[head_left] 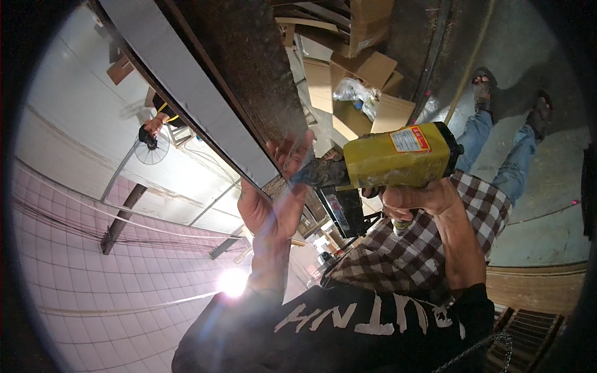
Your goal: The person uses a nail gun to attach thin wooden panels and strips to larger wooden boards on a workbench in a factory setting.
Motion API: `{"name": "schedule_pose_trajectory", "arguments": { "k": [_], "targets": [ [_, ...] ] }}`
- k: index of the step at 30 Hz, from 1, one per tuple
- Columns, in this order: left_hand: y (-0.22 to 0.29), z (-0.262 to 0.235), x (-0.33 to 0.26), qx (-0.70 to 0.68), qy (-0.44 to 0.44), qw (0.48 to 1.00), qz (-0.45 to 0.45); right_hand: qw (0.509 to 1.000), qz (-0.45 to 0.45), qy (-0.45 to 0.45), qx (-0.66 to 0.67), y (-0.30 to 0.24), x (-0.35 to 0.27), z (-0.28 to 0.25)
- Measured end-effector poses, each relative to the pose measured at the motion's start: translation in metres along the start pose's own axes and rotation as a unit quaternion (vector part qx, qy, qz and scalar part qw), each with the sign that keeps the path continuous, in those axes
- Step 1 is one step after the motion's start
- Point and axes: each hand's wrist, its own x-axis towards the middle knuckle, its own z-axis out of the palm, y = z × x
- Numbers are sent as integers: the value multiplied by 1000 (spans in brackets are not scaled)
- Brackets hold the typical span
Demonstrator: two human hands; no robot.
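My right hand (423,200) is closed around the grip of a yellow and black nail gun (398,155), with a hose fitting just below the fist. The gun's dark nose points left, right up against the end of a long wooden frame piece (193,81) with a pale face and dark brown edges. My left hand (277,202) wraps that same end, thumb on one side and fingers on the other. Glare and the nose of the gun partly hide the fingers, and the exact point of contact cannot be made out.
Beside the frame piece runs a brown, worn surface (242,56). Opened cardboard boxes (348,118), one holding clear plastic, lie beyond the gun. At far left, another person (152,124) is near a round fan (150,151). A bright lamp (233,281) shines at lower left.
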Motion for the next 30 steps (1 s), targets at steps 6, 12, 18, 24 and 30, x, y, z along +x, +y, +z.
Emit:
{"name": "schedule_pose_trajectory", "arguments": {
  "k": [6, 12, 18, 24, 30],
  "targets": [
    [-1, -2, 1, 15, 9, 1000, 0, 1000, 2, 3, -25, -5, 1, 2],
    [2, 5, 2, -6, -12, 1000, -25, 999, -24, 3, -27, -19, -6, 10],
    [12, 5, 9, -72, -59, 994, -51, 979, -39, 186, -76, -40, -72, 6],
    [29, -13, 12, -115, -32, 991, -66, 823, -119, 484, -271, -86, -156, 102],
    [25, -47, 0, -156, -8, 986, -57, 522, -164, 479, -686, -140, -133, 275]
  ]
}}
